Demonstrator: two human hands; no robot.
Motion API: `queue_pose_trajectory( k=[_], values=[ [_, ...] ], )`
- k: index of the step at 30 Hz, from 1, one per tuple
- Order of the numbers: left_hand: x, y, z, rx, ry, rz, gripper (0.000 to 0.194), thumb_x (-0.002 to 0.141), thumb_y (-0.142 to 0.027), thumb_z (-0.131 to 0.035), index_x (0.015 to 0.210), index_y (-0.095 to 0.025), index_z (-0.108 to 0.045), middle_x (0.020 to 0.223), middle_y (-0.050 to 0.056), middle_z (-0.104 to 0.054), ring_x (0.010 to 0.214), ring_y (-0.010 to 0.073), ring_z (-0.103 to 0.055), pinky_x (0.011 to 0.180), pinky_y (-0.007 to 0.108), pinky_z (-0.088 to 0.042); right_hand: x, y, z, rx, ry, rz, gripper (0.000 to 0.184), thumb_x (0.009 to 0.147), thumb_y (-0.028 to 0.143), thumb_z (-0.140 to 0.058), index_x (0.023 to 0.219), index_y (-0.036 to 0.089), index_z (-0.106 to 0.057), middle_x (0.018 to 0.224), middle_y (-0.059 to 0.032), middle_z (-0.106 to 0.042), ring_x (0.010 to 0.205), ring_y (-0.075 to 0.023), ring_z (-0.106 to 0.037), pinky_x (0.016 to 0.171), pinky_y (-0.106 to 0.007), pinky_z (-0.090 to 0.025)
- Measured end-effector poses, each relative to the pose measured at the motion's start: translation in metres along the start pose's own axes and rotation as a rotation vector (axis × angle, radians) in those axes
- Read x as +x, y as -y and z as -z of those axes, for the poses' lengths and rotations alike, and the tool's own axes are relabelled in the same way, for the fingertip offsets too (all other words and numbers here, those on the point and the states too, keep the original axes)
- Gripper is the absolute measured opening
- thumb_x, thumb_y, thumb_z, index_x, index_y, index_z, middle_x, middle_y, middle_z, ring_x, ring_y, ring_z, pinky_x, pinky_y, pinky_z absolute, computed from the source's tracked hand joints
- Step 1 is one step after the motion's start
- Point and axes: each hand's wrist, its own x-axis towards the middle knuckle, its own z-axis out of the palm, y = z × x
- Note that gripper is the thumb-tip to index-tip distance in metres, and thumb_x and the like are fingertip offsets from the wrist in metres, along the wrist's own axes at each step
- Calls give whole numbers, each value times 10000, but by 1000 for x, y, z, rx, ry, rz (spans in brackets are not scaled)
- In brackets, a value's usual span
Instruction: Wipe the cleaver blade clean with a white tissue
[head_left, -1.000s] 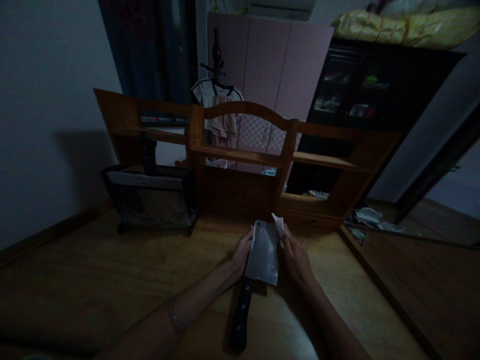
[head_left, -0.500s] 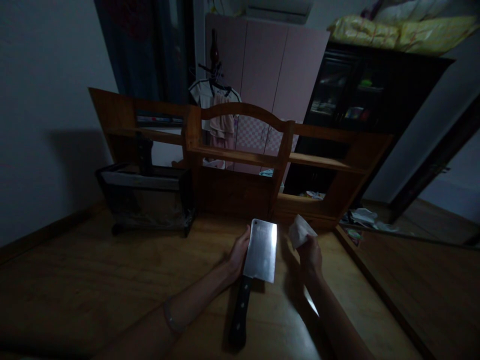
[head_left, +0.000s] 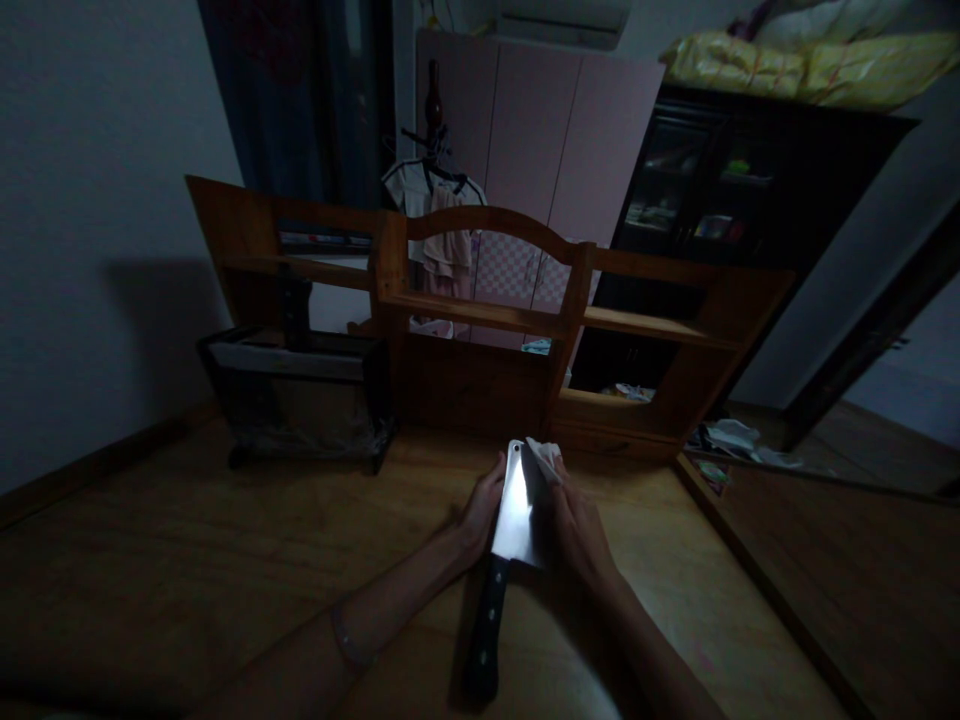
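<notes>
A cleaver (head_left: 514,515) with a broad shiny blade and a black riveted handle points away from me over the wooden desk top. My left hand (head_left: 481,508) is closed on the blade's left edge, its fingers partly hidden behind the metal. A crumpled white tissue (head_left: 545,453) is pinched in my right hand (head_left: 579,525), at the blade's far right corner. That hand covers part of the blade's right side, and whether the tissue presses on the metal is hard to tell.
A dark knife block (head_left: 300,385) with a black-handled knife (head_left: 297,310) stands at the left. Wooden shelving (head_left: 472,310) runs along the desk's back. On the right, a raised wooden edge (head_left: 750,555) borders the desk, with white papers (head_left: 731,437) beyond.
My right hand has moved left with the tissue, from beside the cleaver to the blade's far right corner. The left hand and cleaver stay nearly in place.
</notes>
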Motion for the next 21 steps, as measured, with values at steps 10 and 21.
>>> queue_pose_trajectory(
  k=[10, 21],
  values=[
    [10, 10, 5, -41, -36, -121, 552, 973, -497, -386, 1360, -130, -532, 1195, 106, -674, 1196, 256, -568, 1105, 372, -330, 0, 13, -12, -136, 283, 165, 509, 1027, 318, -235, 1522, 332, -115, 1604, 26, -93, 1474, -190, -25, 1191, -526, -86],
    [7, 12, 6, 2, 42, -49, 606, 943, -577, -386, 1270, -118, -608, 1075, 128, -717, 1119, 284, -621, 1024, 376, -412, 6, -11, -17, -83, 178, 105, 498, 1027, 297, -214, 1522, 290, -160, 1603, 16, -130, 1472, -187, -26, 1202, -488, -137]
  ],
)
